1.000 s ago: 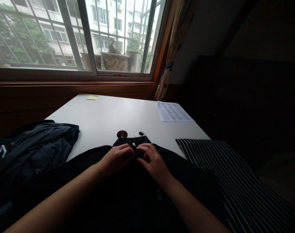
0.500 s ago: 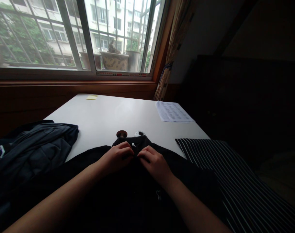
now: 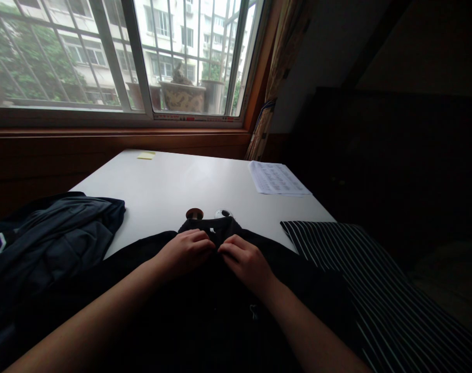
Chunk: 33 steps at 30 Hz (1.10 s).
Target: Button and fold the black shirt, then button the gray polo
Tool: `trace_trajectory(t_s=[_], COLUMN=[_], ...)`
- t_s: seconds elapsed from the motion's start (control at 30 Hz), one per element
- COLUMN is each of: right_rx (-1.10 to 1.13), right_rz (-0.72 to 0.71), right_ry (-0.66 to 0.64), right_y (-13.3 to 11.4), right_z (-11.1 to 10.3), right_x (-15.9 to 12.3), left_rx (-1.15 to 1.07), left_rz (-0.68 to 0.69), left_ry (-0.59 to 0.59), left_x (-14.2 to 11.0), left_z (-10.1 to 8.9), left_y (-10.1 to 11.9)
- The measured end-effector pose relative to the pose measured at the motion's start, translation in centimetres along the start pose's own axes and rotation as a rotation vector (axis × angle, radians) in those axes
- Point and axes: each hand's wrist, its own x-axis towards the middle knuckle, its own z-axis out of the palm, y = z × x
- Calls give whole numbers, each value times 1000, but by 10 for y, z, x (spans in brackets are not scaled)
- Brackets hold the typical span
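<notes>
Little light at the black collar [image 3: 220, 223]

Nearest me, the black garment [image 3: 208, 316] lay spread over the near part of the white counter [image 3: 173, 181], its collar pointing towards the window [image 3: 199, 118]. Left hand [image 3: 187, 251] and right hand [image 3: 247, 261] nearly met at the neck opening, fingers drawn narrow, pinching the cloth; the dark hid how much each held. Dim light on black fabric could easily have made a fingertip miss an edge or catch a second layer. Uneven pulling might have skewed the collar. To the right, the garment met a striped cloth [image 3: 368, 259], and a sideways tug could have dragged both. Just beyond the collar stood a brown-topped round object [image 3: 194, 213] and a pale-rimmed one [image 3: 224, 213], close enough for a forward push to knock. Farther off, the papers [image 3: 278, 178] looked safe.
</notes>
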Motion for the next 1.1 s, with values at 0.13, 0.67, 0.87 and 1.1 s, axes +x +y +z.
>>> trace_trajectory(t_s=[0.13,0.67,0.87,1.1], right_rx=[6,5,83,217], right_rz=[-2,16,39,55], right_ry=[6,35,91,81], right_y=[0,-3,-4,1], right_z=[0,1,-1,-2], right_x=[0,1,2,3], left_rx=[32,68,58,72], left_rz=[-4,97,119,173], left_ry=[-16,48,89,105], left_x=[0,2,3,4], left_z=[0,-3,-6,-8], left_y=[1,5,9,13])
